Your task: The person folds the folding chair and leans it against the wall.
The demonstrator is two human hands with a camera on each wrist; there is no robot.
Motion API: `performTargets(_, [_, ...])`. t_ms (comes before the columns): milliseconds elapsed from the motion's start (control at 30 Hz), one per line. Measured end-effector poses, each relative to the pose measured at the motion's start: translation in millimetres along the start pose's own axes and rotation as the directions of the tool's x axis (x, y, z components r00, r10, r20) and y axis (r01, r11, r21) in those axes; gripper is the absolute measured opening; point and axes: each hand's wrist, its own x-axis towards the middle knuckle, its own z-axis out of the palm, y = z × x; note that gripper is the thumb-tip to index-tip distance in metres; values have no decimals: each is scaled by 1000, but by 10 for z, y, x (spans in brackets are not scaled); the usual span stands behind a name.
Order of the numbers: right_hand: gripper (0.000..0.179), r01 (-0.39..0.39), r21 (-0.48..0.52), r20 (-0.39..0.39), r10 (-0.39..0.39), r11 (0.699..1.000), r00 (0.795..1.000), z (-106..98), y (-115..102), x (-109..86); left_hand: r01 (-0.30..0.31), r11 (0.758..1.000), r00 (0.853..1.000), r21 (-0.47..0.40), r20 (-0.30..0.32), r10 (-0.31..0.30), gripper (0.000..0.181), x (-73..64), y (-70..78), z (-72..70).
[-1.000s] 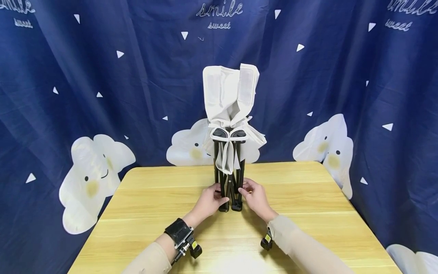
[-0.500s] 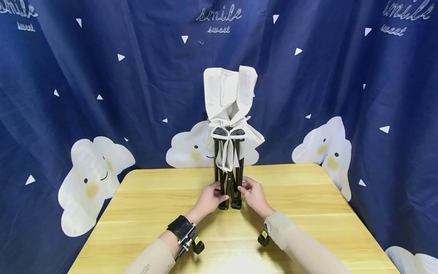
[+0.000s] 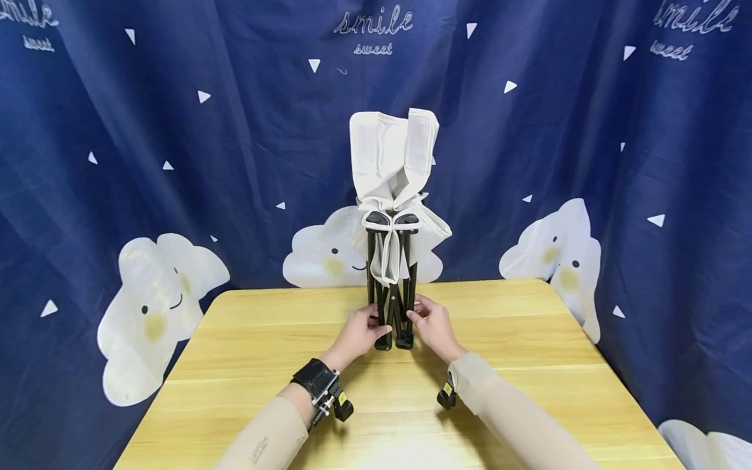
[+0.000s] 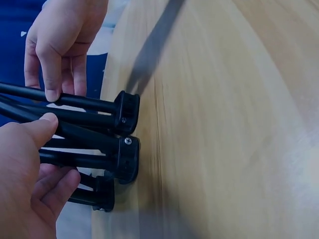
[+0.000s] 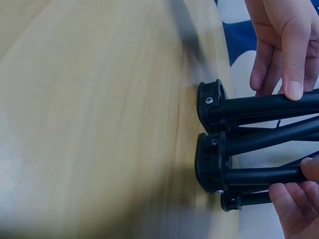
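A folded chair (image 3: 378, 163) with white fabric and black metal legs (image 3: 390, 307) stands upright at the middle of the table in the head view. My left hand (image 3: 358, 329) grips its left legs low down, the thumb in front and the fingers curled behind. On the other side my right hand (image 3: 435, 326) pinches the right legs between thumb and fingers. Both wrist views show the legs bunched close together, ending in black plastic feet (image 4: 128, 159) with screws. Whether the feet (image 5: 213, 162) touch the tabletop, I cannot tell.
The light wood table (image 3: 282, 365) has rounded far corners. Behind it hangs a dark blue curtain (image 3: 264, 130) with white clouds and triangles. Black cameras are strapped to both wrists, the left one (image 3: 343, 406) showing most plainly.
The folded chair and both hands have shifted slightly toward the table's far edge. Each hand keeps its hold on the legs. The head view has tilted a little.
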Motion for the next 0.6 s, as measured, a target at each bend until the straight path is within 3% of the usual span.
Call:
performTargets(233, [38,-12,-19,-4,12,1000,1000,13,-1,93,-44,999,999,21,-6,45,34,97,-49,0])
performTargets(600, [38,-6,-73,-2,6,997,1000,20,40,234,-10,998,1000,58,-6,10,39,213,-41,15])
